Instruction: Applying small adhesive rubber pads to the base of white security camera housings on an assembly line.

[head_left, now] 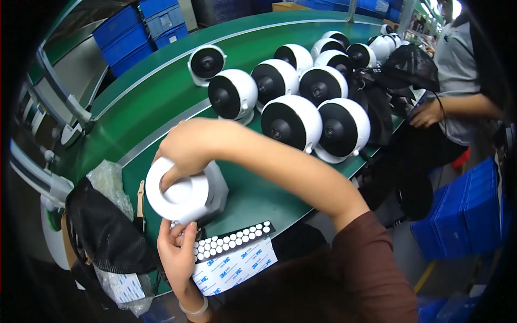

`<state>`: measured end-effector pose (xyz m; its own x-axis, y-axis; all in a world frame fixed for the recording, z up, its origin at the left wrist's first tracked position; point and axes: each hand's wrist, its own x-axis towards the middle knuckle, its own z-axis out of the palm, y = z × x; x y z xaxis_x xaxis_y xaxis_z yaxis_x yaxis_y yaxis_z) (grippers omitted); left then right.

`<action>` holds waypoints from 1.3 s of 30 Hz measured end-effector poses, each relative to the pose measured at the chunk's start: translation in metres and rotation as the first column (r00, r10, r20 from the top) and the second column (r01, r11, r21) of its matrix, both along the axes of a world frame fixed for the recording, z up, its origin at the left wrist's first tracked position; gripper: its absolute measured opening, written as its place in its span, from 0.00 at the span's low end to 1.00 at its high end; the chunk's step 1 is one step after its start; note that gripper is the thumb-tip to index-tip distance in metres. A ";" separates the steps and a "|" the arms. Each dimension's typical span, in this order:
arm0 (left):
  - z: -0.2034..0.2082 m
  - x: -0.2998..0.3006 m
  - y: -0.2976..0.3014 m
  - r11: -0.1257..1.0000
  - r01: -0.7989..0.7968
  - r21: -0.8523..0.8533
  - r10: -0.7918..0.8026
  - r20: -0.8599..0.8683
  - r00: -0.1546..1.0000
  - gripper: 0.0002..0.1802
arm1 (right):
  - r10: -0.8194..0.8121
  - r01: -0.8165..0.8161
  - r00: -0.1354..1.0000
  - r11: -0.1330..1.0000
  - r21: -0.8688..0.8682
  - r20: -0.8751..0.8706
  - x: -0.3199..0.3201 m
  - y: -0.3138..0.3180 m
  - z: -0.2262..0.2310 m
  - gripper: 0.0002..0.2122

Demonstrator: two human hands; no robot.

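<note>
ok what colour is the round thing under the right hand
The round thing is white, head view.

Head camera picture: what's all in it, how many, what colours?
Long table: one, green, middle
Ringed plastic device: one, white, centre left
Spherical plastic devices: over ten, white and black, tabletop
Dotted strip: one, black and white, lower middle
Printed sheet: one, white and blue, below strip
Mesh bundles: at least two, black, left and right
Plastic wrap: two patches, clear, left
Plastic bins: several, blue, upper left, right
Worker: at least one, grey shirt, right
Right hand: one, bare, on ringed device
Left hand: one, bare, below it
</note>
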<state>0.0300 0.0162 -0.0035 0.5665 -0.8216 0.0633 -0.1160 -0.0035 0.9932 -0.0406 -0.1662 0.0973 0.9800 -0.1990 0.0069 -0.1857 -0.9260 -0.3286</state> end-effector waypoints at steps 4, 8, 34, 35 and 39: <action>0.008 -0.003 0.004 0.991 -0.043 0.126 0.019 0.180 0.983 0.13 | -0.064 0.065 0.998 0.996 -0.059 0.017 -0.028 -0.005 0.002 0.35; 0.007 -0.005 0.033 0.997 -0.066 0.026 0.061 0.168 0.984 0.08 | -0.079 0.040 0.658 0.997 0.070 0.749 -0.070 0.043 -0.026 0.16; 0.031 -0.027 0.012 0.978 0.195 -0.071 -0.109 0.622 0.776 0.05 | -0.198 0.112 0.822 0.975 0.190 0.534 -0.108 0.086 -0.060 0.11; 0.028 -0.026 0.010 0.980 0.180 -0.085 -0.094 0.601 0.794 0.05 | -0.178 0.126 0.832 0.983 0.135 0.525 -0.108 0.086 -0.058 0.11; 0.031 -0.027 0.009 0.978 0.195 -0.072 -0.113 0.604 0.789 0.05 | -0.143 0.123 0.809 0.990 0.074 0.571 -0.103 0.082 -0.067 0.09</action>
<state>0.0033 0.0255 0.0275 0.2501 -0.8567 0.4512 -0.6708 0.1828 0.7188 -0.1435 -0.0845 0.0302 0.7640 -0.3373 0.5501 -0.0749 -0.8931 -0.4436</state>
